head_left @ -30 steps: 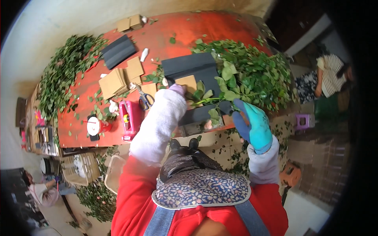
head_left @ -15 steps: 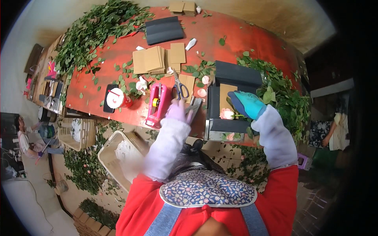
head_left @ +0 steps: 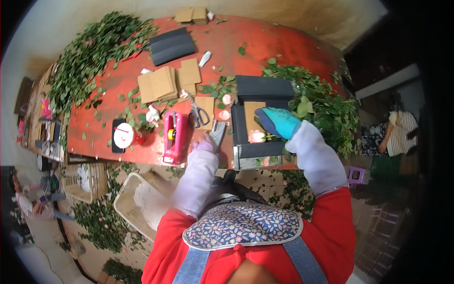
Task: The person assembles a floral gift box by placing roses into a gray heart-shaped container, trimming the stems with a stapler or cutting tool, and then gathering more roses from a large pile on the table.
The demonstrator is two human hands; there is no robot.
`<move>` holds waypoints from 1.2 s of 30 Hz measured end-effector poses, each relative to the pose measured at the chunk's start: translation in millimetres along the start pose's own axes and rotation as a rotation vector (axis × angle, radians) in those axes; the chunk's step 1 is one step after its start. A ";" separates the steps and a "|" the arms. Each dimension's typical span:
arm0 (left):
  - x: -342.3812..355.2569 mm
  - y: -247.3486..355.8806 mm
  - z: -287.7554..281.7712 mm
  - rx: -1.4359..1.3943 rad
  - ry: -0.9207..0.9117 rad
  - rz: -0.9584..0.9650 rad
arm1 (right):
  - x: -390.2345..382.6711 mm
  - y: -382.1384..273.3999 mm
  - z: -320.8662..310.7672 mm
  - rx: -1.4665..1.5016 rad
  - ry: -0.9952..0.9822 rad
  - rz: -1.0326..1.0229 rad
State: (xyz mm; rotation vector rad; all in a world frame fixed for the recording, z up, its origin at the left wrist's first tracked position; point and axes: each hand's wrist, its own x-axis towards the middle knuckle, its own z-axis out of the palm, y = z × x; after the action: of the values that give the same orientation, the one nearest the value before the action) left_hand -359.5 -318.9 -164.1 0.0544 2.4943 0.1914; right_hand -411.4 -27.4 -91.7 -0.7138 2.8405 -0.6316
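My right hand, in a teal and blue glove, lies over the black corrugated board at the right. It is closed on the stem of a pale pink rose. The bloom rests beside a brown cardboard piece on the board. My left hand, in a pale purple covering, is at the table's near edge, with curled fingers on a grey metal tool whose exact kind is unclear. Just beyond lie blue-handled scissors. To its left stands a pink tape dispenser.
Brown cardboard pieces are stacked on the red table. A lidded cup sits at the left. Leafy stems pile up at the far left and right. Below stands a cream basket; other people are at both sides.
The view has shifted, so the table's things appear further left. Both hands keep nearly the same places relative to the tool and the rose.
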 end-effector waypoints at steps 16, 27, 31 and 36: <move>74.7 24.0 -72.6 -0.320 0.273 0.695 | -6.4 33.0 26.9 0.422 0.056 0.279; 66.7 56.5 -72.3 -0.043 0.193 0.570 | -11.6 17.4 -0.3 0.175 0.373 0.225; 53.9 78.0 -78.8 0.111 0.205 0.446 | -23.5 -35.6 -45.2 0.429 0.518 0.171; 61.5 60.3 -44.2 0.091 0.634 0.602 | -39.2 -80.6 -58.2 0.530 0.473 0.077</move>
State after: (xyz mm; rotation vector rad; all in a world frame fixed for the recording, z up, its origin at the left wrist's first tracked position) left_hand -435.6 -259.6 -156.4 0.9156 3.0389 0.3897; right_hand -357.1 -51.9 -2.9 -0.3954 2.8412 -1.6393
